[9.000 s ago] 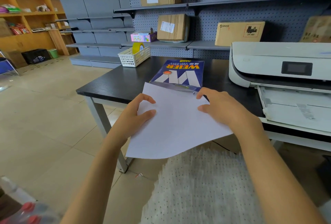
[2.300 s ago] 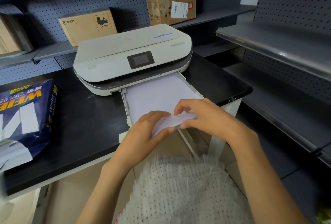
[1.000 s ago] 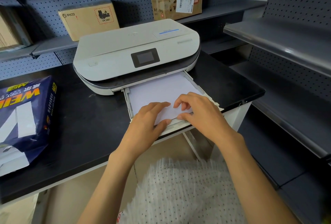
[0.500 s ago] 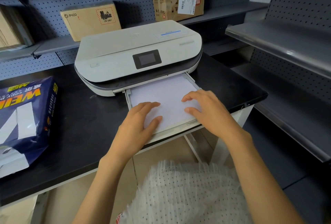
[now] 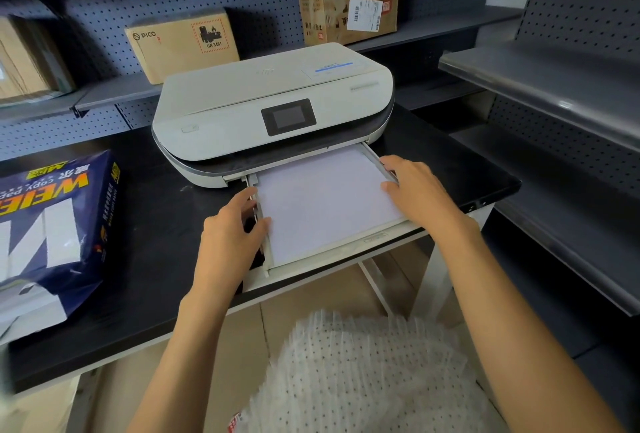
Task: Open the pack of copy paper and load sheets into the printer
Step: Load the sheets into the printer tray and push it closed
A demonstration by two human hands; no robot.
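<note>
The white printer (image 5: 270,110) sits on the black table (image 5: 166,224). Its paper tray (image 5: 346,246) is pulled out toward me, with a stack of white sheets (image 5: 325,200) lying flat in it. My left hand (image 5: 228,235) grips the tray's left rail, thumb at the paper's edge. My right hand (image 5: 415,190) holds the tray's right rail, thumb resting on the sheets. The blue pack of copy paper (image 5: 59,224) lies at the left of the table, torn open at its near end.
Cardboard boxes (image 5: 183,44) (image 5: 349,9) stand on the grey shelf behind the printer. Grey metal shelves (image 5: 554,86) jut out close on the right. The tray's front overhangs the table's near edge (image 5: 311,285).
Both hands slid off the top of the sheets to the tray's two side rails. The tray sits a little further into the printer than a second ago.
</note>
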